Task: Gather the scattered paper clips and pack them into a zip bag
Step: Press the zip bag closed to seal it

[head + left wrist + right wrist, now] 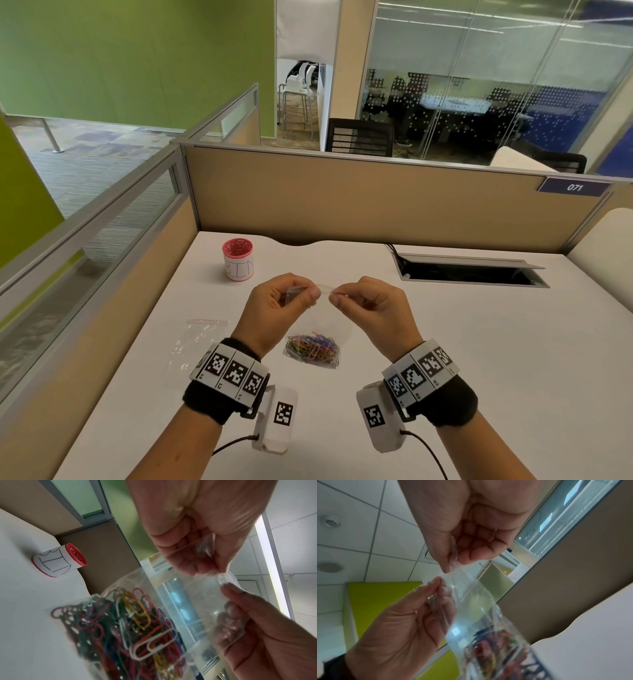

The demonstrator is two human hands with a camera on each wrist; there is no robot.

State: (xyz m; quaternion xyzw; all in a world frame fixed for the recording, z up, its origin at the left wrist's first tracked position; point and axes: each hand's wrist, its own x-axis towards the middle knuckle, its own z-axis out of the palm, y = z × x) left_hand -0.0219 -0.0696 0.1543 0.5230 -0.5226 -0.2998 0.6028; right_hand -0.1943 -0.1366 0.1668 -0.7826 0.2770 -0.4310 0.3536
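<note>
A clear zip bag (325,322) hangs upright between my hands, its bottom on the white desk (445,342). Several coloured paper clips (313,349) lie heaped in the bottom of it. My left hand (308,294) pinches the left part of the bag's top strip, and my right hand (337,298) pinches the right part, close beside it. In the left wrist view the left hand (205,566) pinches the bag (180,588) above the paper clips (137,628). In the right wrist view the right hand (452,561) pinches the bag (467,595) edge opposite the left hand (436,588).
A second, empty zip bag (202,339) with a red strip lies flat on the desk to the left. A red mesh cup labelled BIN (238,258) stands at the back left. A cable hatch (469,270) is sunk in the desk at the back right. Partition walls enclose the desk.
</note>
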